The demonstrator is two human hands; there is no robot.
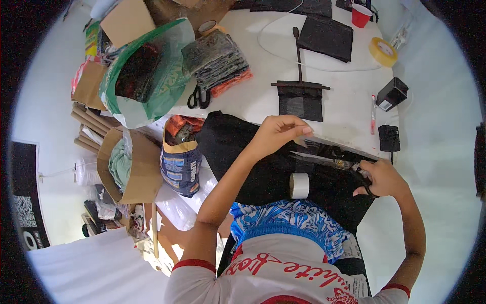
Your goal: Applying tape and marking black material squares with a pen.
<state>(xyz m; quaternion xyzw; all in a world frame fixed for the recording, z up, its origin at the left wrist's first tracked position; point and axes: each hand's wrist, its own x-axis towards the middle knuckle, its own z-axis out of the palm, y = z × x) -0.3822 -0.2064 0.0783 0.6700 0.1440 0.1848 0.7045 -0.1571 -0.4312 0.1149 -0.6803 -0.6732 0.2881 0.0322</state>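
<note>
Centrally, the left hand (276, 134) pinches the black cloth's (263, 172) upper edge; the right hand (382, 177), at middle right, closes on scissors (334, 162) over it; a tape roll (299, 185) sits on the cloth; slack fabric could skew the cut.

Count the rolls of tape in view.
3: a white roll on the black cloth before the person, a yellow roll far right on the table, a brown roll far left. Clutter may hide others.

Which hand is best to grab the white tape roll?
Probably the right hand: it lies nearer the tape roll. The left hand pinches the clear bag higher up.
</note>
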